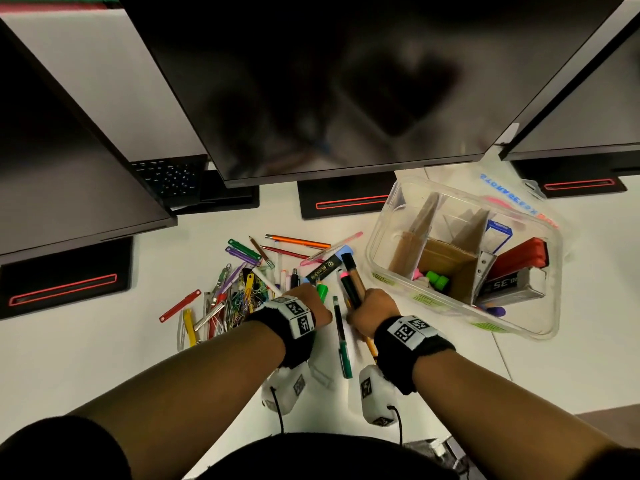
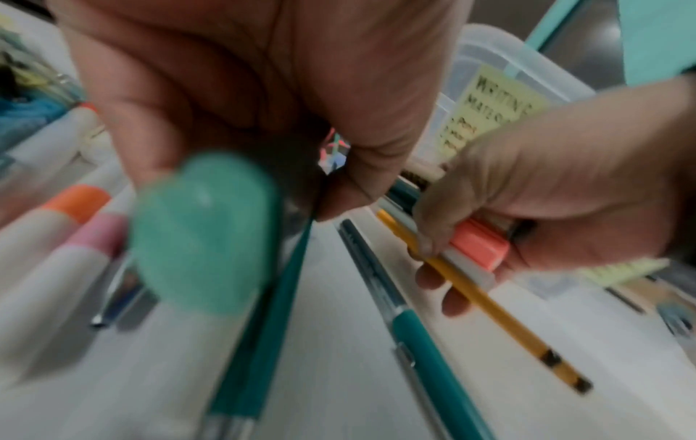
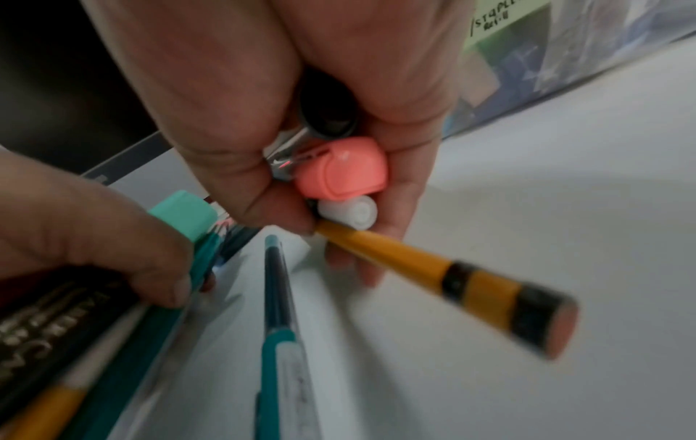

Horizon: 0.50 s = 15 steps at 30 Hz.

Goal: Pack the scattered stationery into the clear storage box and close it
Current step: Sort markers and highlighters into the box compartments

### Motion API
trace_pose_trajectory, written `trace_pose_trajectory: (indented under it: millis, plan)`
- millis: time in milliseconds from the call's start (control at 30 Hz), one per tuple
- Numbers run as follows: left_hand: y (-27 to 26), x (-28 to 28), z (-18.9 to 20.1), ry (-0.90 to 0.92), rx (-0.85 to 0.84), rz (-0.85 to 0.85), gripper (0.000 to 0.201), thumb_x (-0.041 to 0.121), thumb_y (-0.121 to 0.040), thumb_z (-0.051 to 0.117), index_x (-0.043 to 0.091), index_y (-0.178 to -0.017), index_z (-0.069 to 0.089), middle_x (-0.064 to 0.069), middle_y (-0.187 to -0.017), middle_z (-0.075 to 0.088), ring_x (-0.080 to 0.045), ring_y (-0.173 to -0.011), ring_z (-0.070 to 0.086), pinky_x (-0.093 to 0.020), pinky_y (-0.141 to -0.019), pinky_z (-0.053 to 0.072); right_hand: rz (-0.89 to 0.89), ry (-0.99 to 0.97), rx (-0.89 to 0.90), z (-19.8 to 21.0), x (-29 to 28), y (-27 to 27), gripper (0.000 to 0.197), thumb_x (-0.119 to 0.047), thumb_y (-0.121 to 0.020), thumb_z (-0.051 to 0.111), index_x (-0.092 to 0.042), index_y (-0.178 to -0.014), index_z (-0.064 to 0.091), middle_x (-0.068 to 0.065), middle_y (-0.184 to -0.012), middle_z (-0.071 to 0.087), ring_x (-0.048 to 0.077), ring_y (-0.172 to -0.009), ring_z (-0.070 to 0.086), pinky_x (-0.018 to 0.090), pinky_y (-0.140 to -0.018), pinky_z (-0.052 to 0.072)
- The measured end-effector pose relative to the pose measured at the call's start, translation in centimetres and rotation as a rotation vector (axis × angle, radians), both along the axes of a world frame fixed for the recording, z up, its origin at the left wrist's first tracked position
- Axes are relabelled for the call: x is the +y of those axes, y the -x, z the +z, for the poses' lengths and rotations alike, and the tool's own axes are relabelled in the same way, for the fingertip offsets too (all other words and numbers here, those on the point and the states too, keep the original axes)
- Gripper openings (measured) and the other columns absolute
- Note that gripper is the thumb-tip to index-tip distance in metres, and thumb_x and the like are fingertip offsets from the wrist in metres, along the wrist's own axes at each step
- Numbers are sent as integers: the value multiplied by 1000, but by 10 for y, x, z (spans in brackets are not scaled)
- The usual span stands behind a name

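Note:
My left hand [image 1: 311, 304] grips a green-capped highlighter [image 2: 203, 238] and a teal pen [image 2: 263, 327] just above the white table. My right hand [image 1: 369, 306], close beside it, holds a bundle: a pink-capped highlighter [image 3: 339, 172], a black marker [image 1: 351, 271], a white pen end and a yellow pencil [image 3: 433, 268]. Another green pen [image 1: 341, 341] lies on the table between the hands. The clear storage box [image 1: 382, 223] stands open at the right, with cardboard dividers, a red stapler [image 1: 519, 258] and small items inside. Its lid [image 1: 502, 181] lies behind it.
A heap of paper clips and coloured fasteners [image 1: 228, 296] lies left of my hands, and loose pens and pencils [image 1: 298, 244] lie beyond them. Three dark monitors [image 1: 329, 81] overhang the back of the table on black stands [image 1: 343, 202].

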State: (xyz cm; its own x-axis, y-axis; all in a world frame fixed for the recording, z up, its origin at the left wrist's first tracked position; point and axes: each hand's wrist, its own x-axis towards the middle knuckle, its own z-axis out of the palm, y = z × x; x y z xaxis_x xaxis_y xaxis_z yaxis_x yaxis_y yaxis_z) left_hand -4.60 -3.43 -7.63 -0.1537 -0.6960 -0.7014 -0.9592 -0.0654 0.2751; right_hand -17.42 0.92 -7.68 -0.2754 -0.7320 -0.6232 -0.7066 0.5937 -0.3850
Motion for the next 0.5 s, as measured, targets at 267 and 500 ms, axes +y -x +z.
trace_pose_trajectory:
  millis: [267, 500]
  plan:
    - [-21, -6, -7, 36, 13, 35, 44, 29, -82, 54, 7, -119, 46, -11, -109, 57, -28, -92, 55, -29, -71, 42, -13, 67, -4, -2, 8, -26, 26, -15, -84, 58, -4, -108, 53, 15, -112, 62, 31, -103, 59, 26, -72, 39]
    - [-22, 1, -11, 43, 68, 48, 38, 30, -85, 55, 8, -116, 47, -13, -115, 57, -30, -102, 57, -30, -74, 42, 65, 165, 40, -5, 7, -35, 24, -11, -88, 51, -3, -111, 49, 17, -110, 63, 33, -102, 60, 30, -80, 45]
